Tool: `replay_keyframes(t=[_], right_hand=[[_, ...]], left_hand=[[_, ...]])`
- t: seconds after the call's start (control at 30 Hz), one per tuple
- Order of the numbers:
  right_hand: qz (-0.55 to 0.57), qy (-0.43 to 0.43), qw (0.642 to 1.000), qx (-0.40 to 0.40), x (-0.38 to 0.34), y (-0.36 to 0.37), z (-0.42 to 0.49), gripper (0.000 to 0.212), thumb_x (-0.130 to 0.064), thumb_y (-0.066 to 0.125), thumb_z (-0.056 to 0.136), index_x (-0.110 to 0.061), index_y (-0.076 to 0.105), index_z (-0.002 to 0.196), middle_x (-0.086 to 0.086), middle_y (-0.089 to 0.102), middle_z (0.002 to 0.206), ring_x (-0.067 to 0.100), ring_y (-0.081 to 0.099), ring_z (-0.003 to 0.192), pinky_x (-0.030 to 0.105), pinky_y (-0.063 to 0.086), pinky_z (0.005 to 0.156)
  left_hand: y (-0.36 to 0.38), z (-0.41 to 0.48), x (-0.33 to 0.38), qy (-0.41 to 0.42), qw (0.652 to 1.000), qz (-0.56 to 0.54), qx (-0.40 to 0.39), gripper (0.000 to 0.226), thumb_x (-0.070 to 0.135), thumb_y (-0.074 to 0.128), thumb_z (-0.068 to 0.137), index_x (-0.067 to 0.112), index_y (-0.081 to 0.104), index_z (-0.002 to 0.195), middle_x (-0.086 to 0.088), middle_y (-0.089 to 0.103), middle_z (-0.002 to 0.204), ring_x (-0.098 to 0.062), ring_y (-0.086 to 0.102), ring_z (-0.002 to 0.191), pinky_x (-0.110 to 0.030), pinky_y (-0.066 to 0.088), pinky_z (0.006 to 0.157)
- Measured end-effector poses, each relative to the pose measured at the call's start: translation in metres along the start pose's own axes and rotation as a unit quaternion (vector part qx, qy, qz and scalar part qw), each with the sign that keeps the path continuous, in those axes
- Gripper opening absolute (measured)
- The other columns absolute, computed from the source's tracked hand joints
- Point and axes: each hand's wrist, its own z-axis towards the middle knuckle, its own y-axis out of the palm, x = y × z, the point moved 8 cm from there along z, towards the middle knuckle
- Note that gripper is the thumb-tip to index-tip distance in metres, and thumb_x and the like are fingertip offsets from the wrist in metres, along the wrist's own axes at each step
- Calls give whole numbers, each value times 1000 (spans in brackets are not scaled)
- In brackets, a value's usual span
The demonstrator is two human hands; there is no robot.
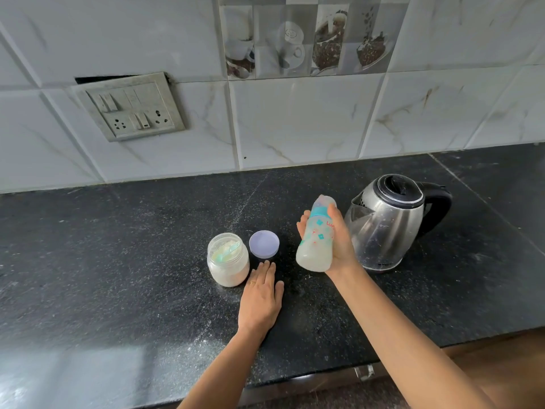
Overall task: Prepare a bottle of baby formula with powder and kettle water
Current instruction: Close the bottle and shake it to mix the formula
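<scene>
The baby bottle (315,236) is in the air above the middle of the countertop (118,261), tilted so that its teat end leans toward the back edge and its base toward the front. It is clear plastic with a teal collar and small teal and red prints. A cloudy white liquid fills its lower part, and its outline is slightly blurred. The right hand (340,243) grasps it around the body, thumb on the near side and fingertips showing past the far side.

The left hand (261,299) lies released, palm down on the countertop with straight fingers together and a ring (252,282) on one of them. Its fingertips are just in front of a lilac lid (264,243), which lies with its open side up.

Just left of that lid, and beside the left hand's fingers, the powder jar (228,261) stands open and upright. It is about half full of white powder, and a teal scoop (227,251) rests inside it.

A steel kettle (389,225) with a black lid and handle stands right of the bottle, nearer the back edge. Its spout faces left and its handle points right.

Behind the back edge rises a marbled tile wall (295,122) with a switch-and-socket panel (131,107) on its left part.
</scene>
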Motion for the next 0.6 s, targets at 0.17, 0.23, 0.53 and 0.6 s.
replay_keyframes(t=[0.17,0.23,0.53,0.6], right_hand=[[-92,29,995,-39,-1,8,-1,52,-39,64,82,-32,49,132,17,68,108,25,68,75,32,58,66],[37,44,998,14,2,2,3,41,-38,52,90,-23,50,128,15,65,99,22,66,64,28,58,59],[143,83,986,-32,3,-2,2,86,-23,96,44,-12,55,119,10,64,97,21,69,76,33,59,61],[177,99,979,-29,6,-6,7,90,-25,94,48,-12,55,128,9,66,108,23,71,79,35,59,59]], left_hand=[[0,0,-1,-3,1000,0,-2,51,33,35,100,11,32,145,-6,30,152,-16,19,143,-25,6,116],[1,0,-1,0,1000,2,-5,50,33,35,100,10,33,145,-7,32,152,-18,21,142,-27,9,117],[2,0,-1,5,1000,12,-7,50,32,37,99,9,36,143,-9,36,149,-20,25,141,-28,11,116],[2,0,-2,6,1000,14,-4,51,35,33,98,8,38,142,-9,37,149,-21,27,140,-29,12,116]])
